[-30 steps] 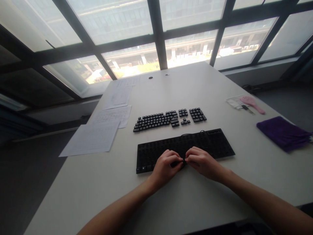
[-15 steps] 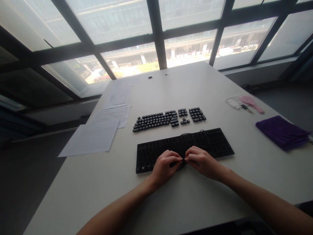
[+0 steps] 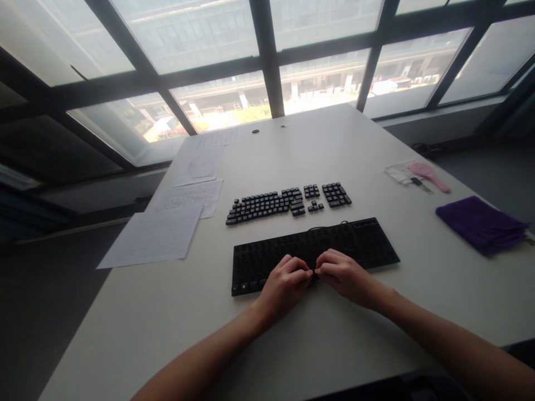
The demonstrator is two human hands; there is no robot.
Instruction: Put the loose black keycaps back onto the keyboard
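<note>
A white table (image 3: 292, 345) stands before tall windows. The left hand (image 3: 285, 287) and right hand (image 3: 343, 274) meet fingertip to fingertip, curled, pinching something small and dark over the near edge of the stripped keyboard (image 3: 363, 245); what it is stays unclear. Beyond them, removed keycaps (image 3: 267, 204) lie in layout order, probably so each keeps its place.
</note>
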